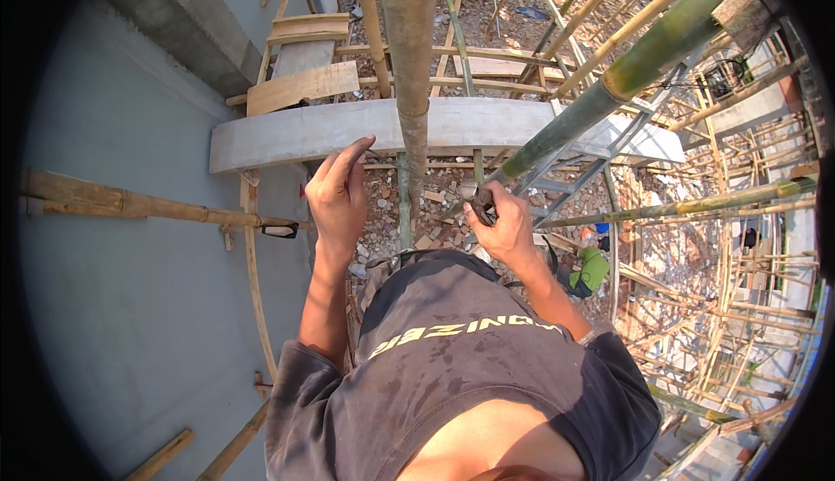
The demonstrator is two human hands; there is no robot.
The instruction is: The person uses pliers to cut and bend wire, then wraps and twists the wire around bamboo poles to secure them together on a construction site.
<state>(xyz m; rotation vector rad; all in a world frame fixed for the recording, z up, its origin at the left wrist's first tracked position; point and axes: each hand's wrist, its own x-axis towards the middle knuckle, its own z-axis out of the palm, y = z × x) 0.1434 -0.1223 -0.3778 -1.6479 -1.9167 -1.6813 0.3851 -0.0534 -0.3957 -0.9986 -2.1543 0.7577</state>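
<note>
My left hand (pixel 337 198) is raised in front of the pale plank (pixel 330 129). Its fingers are drawn together with the index finger pointing up, and whatever sits between them is too small to make out. To the right, my right hand (pixel 504 224) is curled round a small dark tool (pixel 484 210), perhaps of metal, whose kind I cannot tell. Between the hands stands a thick upright bamboo pole (pixel 415 72). A green bamboo pole (pixel 565 124) slants up to the right just beyond my right hand.
On the left rises a grey wall (pixel 130 290), with a horizontal bamboo pole (pixel 148 209) reaching out from it. A metal ladder (pixel 622 137) leans at the right. Far below, a person in green (pixel 591 270) is among rubble (pixel 435 194) and bamboo scaffolding.
</note>
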